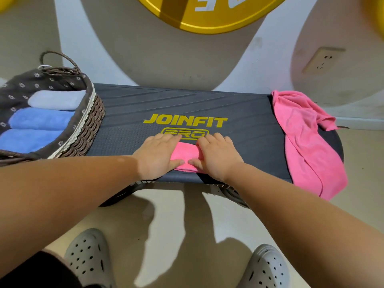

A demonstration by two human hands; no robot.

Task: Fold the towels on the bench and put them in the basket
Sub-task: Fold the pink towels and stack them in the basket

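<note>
Loose pink towel (307, 138): slumped over the table's (239, 109) right end; looks soft and light, so take two corners.
Basket (89, 125): on the table's left end.
Folded pink towel (185, 154): at the table's near edge; limp, so probably best scooped by both ends.
Left hand (158, 154), right hand (216, 156): both flat, fingers straight, pressing it down.

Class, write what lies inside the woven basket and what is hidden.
A pale towel, a middle blue towel and a near blue towel lie on the flowered liner. Anything beneath is covered.
</note>
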